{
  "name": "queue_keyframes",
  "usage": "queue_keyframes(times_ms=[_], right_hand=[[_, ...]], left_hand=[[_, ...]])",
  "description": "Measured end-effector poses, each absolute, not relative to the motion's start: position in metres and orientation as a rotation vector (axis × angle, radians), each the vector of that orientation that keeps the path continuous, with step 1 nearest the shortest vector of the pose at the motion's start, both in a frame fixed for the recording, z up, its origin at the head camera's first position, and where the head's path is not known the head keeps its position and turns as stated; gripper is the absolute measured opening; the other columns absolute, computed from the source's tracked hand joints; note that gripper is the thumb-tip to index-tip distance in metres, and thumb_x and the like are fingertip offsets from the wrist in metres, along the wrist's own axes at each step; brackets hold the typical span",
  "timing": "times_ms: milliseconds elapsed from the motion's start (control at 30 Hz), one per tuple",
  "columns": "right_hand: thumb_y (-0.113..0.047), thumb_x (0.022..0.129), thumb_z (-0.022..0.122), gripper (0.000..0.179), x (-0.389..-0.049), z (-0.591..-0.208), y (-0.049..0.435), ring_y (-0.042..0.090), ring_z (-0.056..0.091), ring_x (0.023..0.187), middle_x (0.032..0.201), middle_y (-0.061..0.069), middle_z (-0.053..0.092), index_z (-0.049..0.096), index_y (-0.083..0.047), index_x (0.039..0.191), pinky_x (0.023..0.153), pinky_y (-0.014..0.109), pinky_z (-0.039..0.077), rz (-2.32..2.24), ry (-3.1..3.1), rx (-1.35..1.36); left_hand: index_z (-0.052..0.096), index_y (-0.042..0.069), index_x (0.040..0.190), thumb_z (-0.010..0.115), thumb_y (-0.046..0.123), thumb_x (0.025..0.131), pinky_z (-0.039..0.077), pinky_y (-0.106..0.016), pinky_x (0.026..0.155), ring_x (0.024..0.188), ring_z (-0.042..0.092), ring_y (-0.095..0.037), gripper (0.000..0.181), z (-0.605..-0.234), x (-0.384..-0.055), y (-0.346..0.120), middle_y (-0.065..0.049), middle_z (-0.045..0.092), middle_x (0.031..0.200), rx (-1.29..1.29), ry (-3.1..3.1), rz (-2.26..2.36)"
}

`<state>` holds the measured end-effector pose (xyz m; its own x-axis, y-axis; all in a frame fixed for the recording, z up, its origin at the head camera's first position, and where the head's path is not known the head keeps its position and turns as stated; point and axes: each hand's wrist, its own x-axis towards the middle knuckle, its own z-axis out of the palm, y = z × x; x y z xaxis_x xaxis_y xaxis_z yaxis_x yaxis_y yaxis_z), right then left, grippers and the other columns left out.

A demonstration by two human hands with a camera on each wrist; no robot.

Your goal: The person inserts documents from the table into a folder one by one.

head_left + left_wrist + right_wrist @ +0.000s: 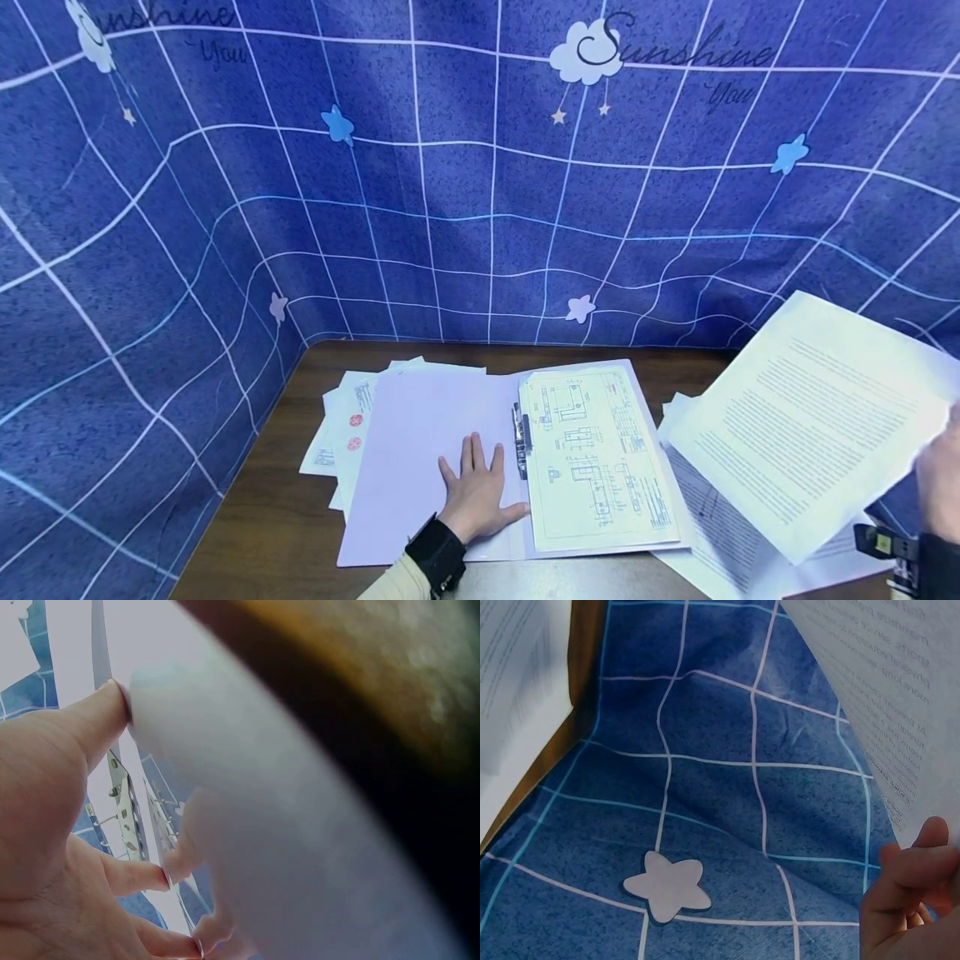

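A cream sleeve (392,582), running into a broad black wristband (435,552) behind the bare left hand (478,500)! The right hand (942,479) has its black strap (942,565) too, plus a dark boxy device (903,547) with a yellowish patch (883,543)!

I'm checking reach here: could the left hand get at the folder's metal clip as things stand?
Probably yes: the left hand rests on the open folder, close beside the metal clip, with nothing visible between them.
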<state>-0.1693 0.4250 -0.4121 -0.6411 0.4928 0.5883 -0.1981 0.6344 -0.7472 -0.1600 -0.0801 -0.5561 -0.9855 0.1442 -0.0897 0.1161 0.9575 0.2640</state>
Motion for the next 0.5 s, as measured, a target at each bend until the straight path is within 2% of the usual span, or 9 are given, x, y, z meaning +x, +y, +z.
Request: queue_keyframes(times_ms=[67, 100, 133, 200, 300, 333, 433, 500], right_hand=[[-0.007, 0.111, 0.022, 0.035, -0.173, -0.406, 0.422, -0.015, 0.028, 0.066, 0.088, -0.016, 0.041, 0.048, 0.015, 0.117, 0.057, 0.007, 0.018, 1.096, -2.035, -0.338], [-0.015, 0.113, 0.024, 0.040, -0.173, -0.402, 0.419, -0.017, 0.026, 0.071, 0.091, -0.018, 0.038, 0.048, 0.015, 0.126, 0.062, 0.006, 0.021, 0.982, -2.100, -0.481], [-0.021, 0.113, 0.023, 0.047, -0.175, -0.399, 0.418, -0.016, 0.024, 0.072, 0.093, -0.012, 0.039, 0.044, 0.014, 0.135, 0.063, 0.008, 0.021, 0.935, -2.130, -0.532], [-0.021, 0.113, 0.024, 0.049, -0.177, -0.396, 0.415, -0.013, 0.024, 0.073, 0.094, 0.000, 0.044, 0.045, 0.015, 0.137, 0.065, 0.014, 0.022, 0.914, -2.136, -0.553], [-0.028, 0.111, 0.030, 0.045, -0.179, -0.392, 0.412, -0.009, 0.025, 0.071, 0.088, -0.004, 0.044, 0.053, 0.010, 0.117, 0.066, 0.023, 0.024, 0.934, -2.108, -0.640], [-0.030, 0.110, 0.032, 0.043, -0.179, -0.391, 0.411, -0.010, 0.027, 0.073, 0.089, -0.007, 0.046, 0.056, 0.004, 0.116, 0.067, 0.023, 0.025, 0.963, -2.101, -0.667], [-0.033, 0.107, 0.041, 0.027, -0.183, -0.392, 0.406, -0.011, 0.035, 0.078, 0.086, -0.028, 0.040, 0.062, -0.021, 0.120, 0.072, 0.018, 0.028, 1.099, -2.007, -0.733], [-0.033, 0.106, 0.046, 0.032, -0.185, -0.394, 0.402, -0.012, 0.038, 0.082, 0.090, -0.031, 0.042, 0.058, -0.030, 0.135, 0.073, 0.014, 0.030, 1.139, -1.970, -0.736]], left_hand=[[0.042, 0.006, 0.157, 0.070, 0.076, 0.079, 0.010, -0.084, 0.107, 0.152, 0.013, -0.052, 0.108, -0.556, -0.160, -0.080, -0.034, 0.017, 0.164, 0.196, 2.997, 0.391], [0.042, 0.006, 0.156, 0.070, 0.076, 0.079, 0.010, -0.084, 0.107, 0.152, 0.014, -0.052, 0.108, -0.556, -0.160, -0.080, -0.034, 0.017, 0.164, 0.196, 2.997, 0.391], [0.043, 0.006, 0.156, 0.070, 0.076, 0.079, 0.011, -0.084, 0.107, 0.152, 0.014, -0.052, 0.108, -0.556, -0.160, -0.080, -0.034, 0.018, 0.164, 0.197, 2.997, 0.392], [0.043, 0.006, 0.156, 0.070, 0.076, 0.079, 0.011, -0.084, 0.107, 0.152, 0.014, -0.052, 0.108, -0.556, -0.159, -0.080, -0.035, 0.018, 0.164, 0.198, 2.998, 0.395], [0.044, 0.005, 0.155, 0.070, 0.076, 0.079, 0.012, -0.085, 0.106, 0.152, 0.015, -0.053, 0.107, -0.554, -0.158, -0.080, -0.035, 0.019, 0.163, 0.203, 3.004, 0.391], [0.044, 0.005, 0.155, 0.070, 0.076, 0.079, 0.012, -0.085, 0.106, 0.151, 0.015, -0.053, 0.107, -0.554, -0.158, -0.080, -0.035, 0.019, 0.163, 0.204, 3.006, 0.390], [0.044, 0.005, 0.155, 0.070, 0.076, 0.079, 0.012, -0.085, 0.106, 0.152, 0.016, -0.053, 0.107, -0.553, -0.158, -0.080, -0.035, 0.019, 0.163, 0.204, 3.007, 0.384], [0.044, 0.005, 0.155, 0.070, 0.076, 0.079, 0.012, -0.085, 0.106, 0.151, 0.015, -0.053, 0.107, -0.553, -0.158, -0.080, -0.035, 0.019, 0.163, 0.205, 3.008, 0.385]])
